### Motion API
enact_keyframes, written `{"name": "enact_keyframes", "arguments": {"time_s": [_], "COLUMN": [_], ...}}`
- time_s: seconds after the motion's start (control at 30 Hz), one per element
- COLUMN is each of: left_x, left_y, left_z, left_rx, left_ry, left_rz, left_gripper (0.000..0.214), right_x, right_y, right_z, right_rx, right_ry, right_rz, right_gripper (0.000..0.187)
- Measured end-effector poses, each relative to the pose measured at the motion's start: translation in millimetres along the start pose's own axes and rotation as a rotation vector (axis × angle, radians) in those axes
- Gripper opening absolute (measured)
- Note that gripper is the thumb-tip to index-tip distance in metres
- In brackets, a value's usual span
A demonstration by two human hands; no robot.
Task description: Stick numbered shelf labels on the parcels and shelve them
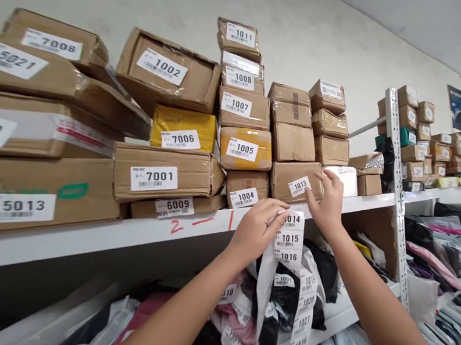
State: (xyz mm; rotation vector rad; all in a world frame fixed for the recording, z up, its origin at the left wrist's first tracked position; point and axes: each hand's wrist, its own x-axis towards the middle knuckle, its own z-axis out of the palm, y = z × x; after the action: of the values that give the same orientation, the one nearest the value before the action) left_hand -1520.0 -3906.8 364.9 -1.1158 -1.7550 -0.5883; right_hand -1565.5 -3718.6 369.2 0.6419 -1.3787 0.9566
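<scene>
My left hand [257,229] pinches the top end of a long strip of white number labels [290,239], just in front of the shelf edge. The strip hangs in loops, printed 1014, 1015, 1016 and further numbers. My right hand [327,205] is at the front of a brown cardboard box [285,176], its fingers apart. Its thumb tip meets the right edge of the 1013 label [299,186], which lies at a slant on the box front. A white package [346,180] stands just behind the right hand, partly hidden by it.
Numbered cardboard boxes [159,175] are stacked along the white upper shelf [82,239]. Bagged parcels [242,316] fill the shelf below. A perforated metal upright [398,147] stands at the right, with more stacked boxes [414,171] beyond.
</scene>
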Motion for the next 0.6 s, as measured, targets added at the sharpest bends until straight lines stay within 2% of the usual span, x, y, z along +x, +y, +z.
{"name": "enact_keyframes", "arguments": {"time_s": [0.1, 0.17, 0.33, 0.4, 0.5, 0.6], "left_x": [-4, -7, -4, -1, 7, 19], "left_y": [5, 8, 13, 14, 15, 14], "left_z": [8.0, 13.9, 29.7, 33.9, 35.9, 33.4], "left_rx": [-0.178, -0.3, -0.634, -0.622, -0.549, -0.743], "left_ry": [0.052, 0.102, 0.262, 0.33, 0.411, 0.359], "left_rz": [-0.097, -0.177, -0.467, -0.487, -0.494, -0.544], "left_gripper": [0.033, 0.034, 0.04, 0.036, 0.045, 0.048], "right_x": [-15, -24, -29, -26, -20, -9], "right_y": [-16, -23, -25, -26, -28, -31], "right_z": [-10, -14, -17, -18, -16, -9], "right_rx": [0.296, 0.428, 0.534, 0.569, 0.554, 0.457], "right_ry": [-0.315, -0.413, -0.277, -0.241, -0.218, -0.111], "right_rz": [0.121, 0.204, 0.319, 0.367, 0.358, 0.258], "right_gripper": [0.029, 0.035, 0.041, 0.041, 0.033, 0.023]}}
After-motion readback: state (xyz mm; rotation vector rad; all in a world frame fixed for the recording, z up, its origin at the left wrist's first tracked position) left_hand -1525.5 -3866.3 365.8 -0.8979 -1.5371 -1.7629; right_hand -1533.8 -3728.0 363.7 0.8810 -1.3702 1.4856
